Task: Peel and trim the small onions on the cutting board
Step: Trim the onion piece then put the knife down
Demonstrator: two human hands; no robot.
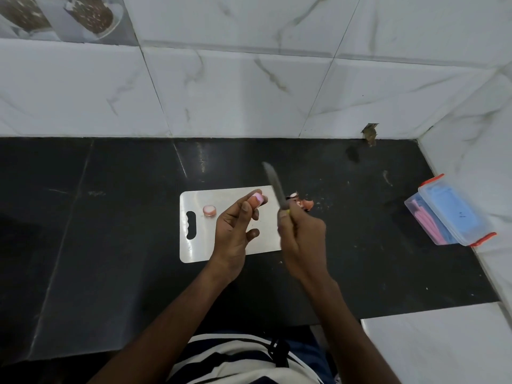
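A white cutting board [199, 239] lies on the black counter. My left hand [235, 231] holds a small pink onion [256, 200] between fingertips and thumb, just above the board's far edge. My right hand [302, 236] grips a knife [275, 187] by its handle, blade pointing up and away, blurred, just right of the onion. A second small onion [209, 210], its top cut flat, sits on the board near the handle slot. Onion peels [302, 203] lie on the counter past the board's right edge, partly hidden by my right hand.
A clear plastic box [448, 210] with orange clips and blue and pink contents sits at the counter's right side by the wall. Marble-tiled walls close the back and right. A white ledge [437, 345] adjoins the counter at the near right.
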